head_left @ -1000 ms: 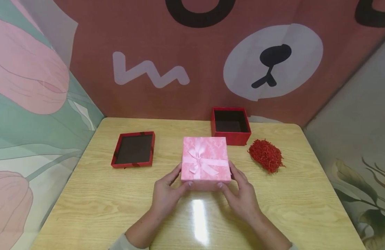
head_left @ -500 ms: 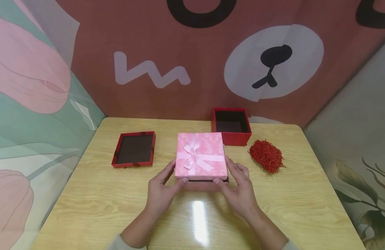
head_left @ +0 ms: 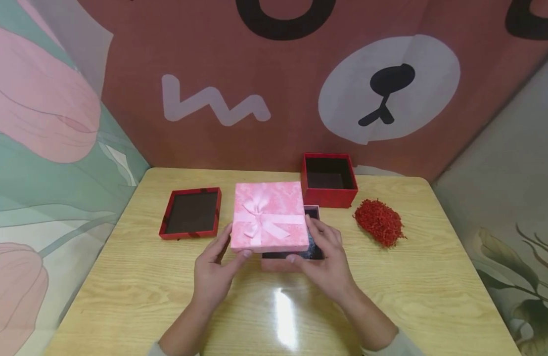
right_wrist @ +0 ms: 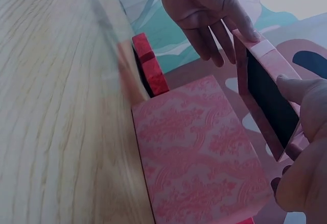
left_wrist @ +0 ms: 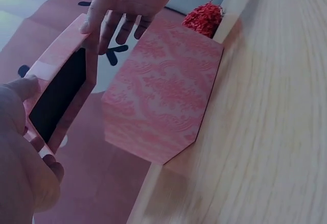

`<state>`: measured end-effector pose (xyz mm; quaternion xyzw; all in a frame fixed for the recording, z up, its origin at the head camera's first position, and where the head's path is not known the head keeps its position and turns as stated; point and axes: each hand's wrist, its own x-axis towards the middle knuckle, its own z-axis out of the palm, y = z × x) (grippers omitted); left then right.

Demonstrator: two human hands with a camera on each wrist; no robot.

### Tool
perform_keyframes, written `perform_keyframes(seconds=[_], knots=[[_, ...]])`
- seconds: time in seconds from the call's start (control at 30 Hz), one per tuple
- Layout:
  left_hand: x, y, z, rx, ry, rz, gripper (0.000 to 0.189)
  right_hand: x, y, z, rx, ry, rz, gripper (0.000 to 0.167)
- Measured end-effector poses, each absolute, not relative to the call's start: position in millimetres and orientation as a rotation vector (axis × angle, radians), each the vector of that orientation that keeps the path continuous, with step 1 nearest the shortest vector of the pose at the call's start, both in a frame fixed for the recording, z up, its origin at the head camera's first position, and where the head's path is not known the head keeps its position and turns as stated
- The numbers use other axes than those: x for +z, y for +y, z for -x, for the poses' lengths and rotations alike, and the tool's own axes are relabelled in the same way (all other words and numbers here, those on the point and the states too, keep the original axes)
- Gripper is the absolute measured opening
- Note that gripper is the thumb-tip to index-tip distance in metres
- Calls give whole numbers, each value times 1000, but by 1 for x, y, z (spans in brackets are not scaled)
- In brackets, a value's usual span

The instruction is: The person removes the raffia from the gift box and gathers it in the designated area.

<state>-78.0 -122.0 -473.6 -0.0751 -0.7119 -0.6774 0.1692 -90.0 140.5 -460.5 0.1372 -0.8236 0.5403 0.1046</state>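
My left hand [head_left: 215, 272] and right hand [head_left: 329, 262] hold a pink patterned box lid [head_left: 280, 198] by its two sides, thumbs on the near edge. A pale pink ribbon bow [head_left: 258, 220] decorates its top. The lid hangs above the pink box base [head_left: 283, 265] and is shifted left of it. Part of the base's dark interior [head_left: 316, 242] shows at the right, with something dark and bluish inside, mostly covered by the lid. Both wrist views show the lid's black underside [left_wrist: 61, 99] raised apart from the pink box, which stands on the table.
A red box [head_left: 329, 198], open and dark inside, stands at the back of the wooden table [head_left: 122, 291]. To its right lies a heap of red shredded paper [head_left: 378, 222]. A red lid [head_left: 217, 212] rests inside-up at the left. A printed wall [head_left: 203, 143] borders the back.
Both hands have lifted the pink lid off its base and carried it up and to the left, uncovering part of the dark interior. The base, red box, red lid and shredded paper stay put.
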Motion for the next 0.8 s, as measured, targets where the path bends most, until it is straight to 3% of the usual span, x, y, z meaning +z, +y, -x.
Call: perform_keyframes(seconds=[0.63, 0.8], knots=[[-459, -161, 69, -1850, -2032, 145, 74, -451, 102, 96, 1699, -2375, -597, 93], [-461, -173, 67, -1924, -1872, 298, 77, -452, 90, 96, 1823, -2324, -670, 93]])
